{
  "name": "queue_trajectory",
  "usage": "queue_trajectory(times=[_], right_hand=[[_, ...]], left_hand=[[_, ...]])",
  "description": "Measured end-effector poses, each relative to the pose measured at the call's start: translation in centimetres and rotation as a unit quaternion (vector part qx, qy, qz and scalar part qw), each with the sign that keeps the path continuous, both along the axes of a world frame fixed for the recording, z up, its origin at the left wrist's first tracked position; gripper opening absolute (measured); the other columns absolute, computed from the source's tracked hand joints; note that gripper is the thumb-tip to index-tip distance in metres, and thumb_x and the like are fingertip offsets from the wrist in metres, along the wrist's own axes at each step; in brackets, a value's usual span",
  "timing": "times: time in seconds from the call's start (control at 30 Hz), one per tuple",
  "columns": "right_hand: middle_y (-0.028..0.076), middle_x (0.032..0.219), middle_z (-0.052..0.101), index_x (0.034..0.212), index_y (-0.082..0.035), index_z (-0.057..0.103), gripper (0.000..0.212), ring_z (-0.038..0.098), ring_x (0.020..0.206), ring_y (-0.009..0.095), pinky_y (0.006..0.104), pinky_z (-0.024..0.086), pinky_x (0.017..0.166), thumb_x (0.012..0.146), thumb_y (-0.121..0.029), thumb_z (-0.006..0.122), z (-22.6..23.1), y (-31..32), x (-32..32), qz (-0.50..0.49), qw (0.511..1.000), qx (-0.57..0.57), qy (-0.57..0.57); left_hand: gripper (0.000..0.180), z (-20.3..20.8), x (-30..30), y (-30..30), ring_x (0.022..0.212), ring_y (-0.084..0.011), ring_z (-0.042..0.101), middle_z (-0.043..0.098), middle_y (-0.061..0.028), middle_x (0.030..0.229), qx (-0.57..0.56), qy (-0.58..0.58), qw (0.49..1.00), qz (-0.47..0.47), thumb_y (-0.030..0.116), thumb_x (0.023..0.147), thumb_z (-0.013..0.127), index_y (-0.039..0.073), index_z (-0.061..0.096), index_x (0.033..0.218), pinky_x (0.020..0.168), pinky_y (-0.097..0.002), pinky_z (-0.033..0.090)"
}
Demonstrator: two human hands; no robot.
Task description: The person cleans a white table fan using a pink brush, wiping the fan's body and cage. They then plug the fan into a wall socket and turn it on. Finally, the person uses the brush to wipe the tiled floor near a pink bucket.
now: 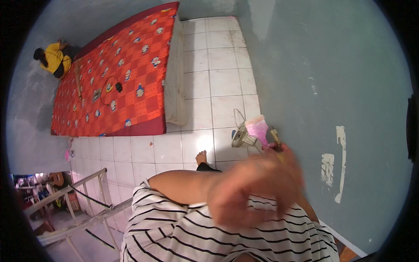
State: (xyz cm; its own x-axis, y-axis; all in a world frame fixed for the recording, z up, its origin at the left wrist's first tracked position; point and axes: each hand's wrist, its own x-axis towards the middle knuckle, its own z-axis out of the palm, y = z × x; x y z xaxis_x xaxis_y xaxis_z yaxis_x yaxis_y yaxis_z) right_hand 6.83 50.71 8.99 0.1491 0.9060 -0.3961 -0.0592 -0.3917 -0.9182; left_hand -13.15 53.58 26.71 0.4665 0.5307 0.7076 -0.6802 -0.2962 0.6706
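My left hand (238,185) is smeared by motion in front of my striped shirt, its fingers not readable. It partly covers my right hand (286,159), which is closed near the wall. From the right hand's fingers sticks out a pink, flared thing (257,128) with a pale edge, narrowing toward the grip; its kind is not clear. Beside it a short yellowish-brown stick-like piece (275,135) also rises from those fingers. Whether my left hand touches either thing is hidden by blur.
A fan (240,136) stands on the white tiled floor (196,83). The grey-green wall (314,78) with pale patches is close on my right. A bed with a red patterned cover (126,78), a person in yellow (56,59) and a metal-barred frame (102,183) lie leftward.
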Motion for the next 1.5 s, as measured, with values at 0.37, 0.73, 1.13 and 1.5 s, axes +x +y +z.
queue_trajectory(times=[0.37, 0.73, 1.13, 1.5], right_hand=[[0.006, 0.067, 0.06, 0.081, 0.002, 0.06, 0.013, 0.055, 0.062, 0.008, 0.0254, 0.046, 0.055, 0.074, -0.008, 0.066, -4.6, 0.8, -3.9, 0.004, 0.992, 0.127, 0.002], [0.01, 0.064, 0.057, 0.079, 0.001, 0.057, 0.021, 0.055, 0.056, 0.014, 0.0304, 0.045, 0.053, 0.078, -0.02, 0.061, -3.5, -1.1, -11.3, -0.187, 0.977, 0.096, -0.025], [0.019, 0.114, 0.054, 0.085, -0.011, 0.07, 0.032, 0.041, 0.115, 0.036, 0.0419, 0.033, 0.098, 0.081, -0.04, 0.057, -5.7, -1.4, -17.1, -0.418, 0.9, -0.002, -0.123], [0.012, 0.092, 0.061, 0.11, 0.003, 0.055, 0.045, 0.058, 0.08, 0.015, 0.0264, 0.048, 0.075, 0.082, -0.031, 0.063, -5.8, -15.4, -11.6, -0.287, 0.95, 0.032, -0.115]], left_hand=[[0.047, -21.1, -0.8, 0.2, 0.078, -0.0159, 0.056, 0.059, -0.0086, 0.097, -0.603, 0.341, 0.721, -0.017, 0.046, 0.09, 0.046, 0.003, 0.053, 0.108, 0.072, -0.0334, 0.05], [0.023, -21.8, -3.0, 3.5, 0.097, -0.0234, 0.056, 0.059, -0.0068, 0.106, -0.596, 0.266, 0.737, -0.172, 0.032, 0.089, 0.049, 0.011, 0.056, 0.096, 0.085, -0.0389, 0.045], [0.01, -22.3, -4.2, 2.1, 0.099, -0.0187, 0.055, 0.059, -0.0115, 0.102, -0.493, 0.348, 0.78, -0.167, 0.013, 0.087, 0.054, 0.005, 0.052, 0.093, 0.088, -0.0314, 0.042], [0.011, -21.2, -5.9, 4.2, 0.048, -0.0109, 0.045, 0.058, -0.0074, 0.072, -0.428, 0.338, 0.838, 0.007, 0.002, 0.08, 0.056, 0.009, 0.047, 0.078, 0.054, -0.0262, 0.042]])
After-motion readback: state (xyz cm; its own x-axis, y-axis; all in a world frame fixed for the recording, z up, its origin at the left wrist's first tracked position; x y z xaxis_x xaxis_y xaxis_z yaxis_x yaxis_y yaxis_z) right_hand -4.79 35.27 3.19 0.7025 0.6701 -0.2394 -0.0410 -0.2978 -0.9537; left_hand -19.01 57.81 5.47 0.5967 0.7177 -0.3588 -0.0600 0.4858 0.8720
